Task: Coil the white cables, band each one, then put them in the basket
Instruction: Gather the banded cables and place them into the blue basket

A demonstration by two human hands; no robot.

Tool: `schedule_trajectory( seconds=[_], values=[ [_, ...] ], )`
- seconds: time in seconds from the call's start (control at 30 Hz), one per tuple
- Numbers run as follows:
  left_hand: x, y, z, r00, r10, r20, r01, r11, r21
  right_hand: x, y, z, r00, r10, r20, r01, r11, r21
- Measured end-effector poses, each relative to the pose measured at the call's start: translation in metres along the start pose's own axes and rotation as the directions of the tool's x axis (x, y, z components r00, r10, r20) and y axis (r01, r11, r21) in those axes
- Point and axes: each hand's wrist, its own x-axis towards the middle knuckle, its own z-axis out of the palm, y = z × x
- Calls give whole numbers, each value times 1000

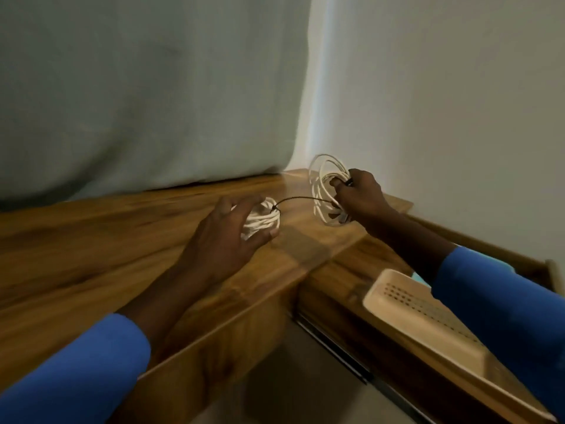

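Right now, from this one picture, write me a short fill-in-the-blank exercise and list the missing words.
1. The right hand holds the raised coil of ____ cable.
2. The left hand grips the second coil low over the ____ table.
3. A dark band stretches between the two ____.
4. The perforated basket lies under the ____ sleeve.
Missing words: white; wooden; coils; right.
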Motion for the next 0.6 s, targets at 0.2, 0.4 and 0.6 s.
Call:
schedule_trajectory(
  seconds=[0.2, 0.4, 0.6],
  values=[
    [18, 128, 86, 974, 165, 158, -157, 986, -64, -50, 87, -99, 996, -68, -52, 45, 935, -351],
    [15, 201, 188, 899, 242, 364, -227, 970, -84, -88, 175, -159, 993, 23, -116, -88, 802, -591],
    [15, 205, 229, 739, 351, 575, -357, 928, -109, -126, 221, -173, 997, 46, -64, -77, 774, -629]
  ],
)
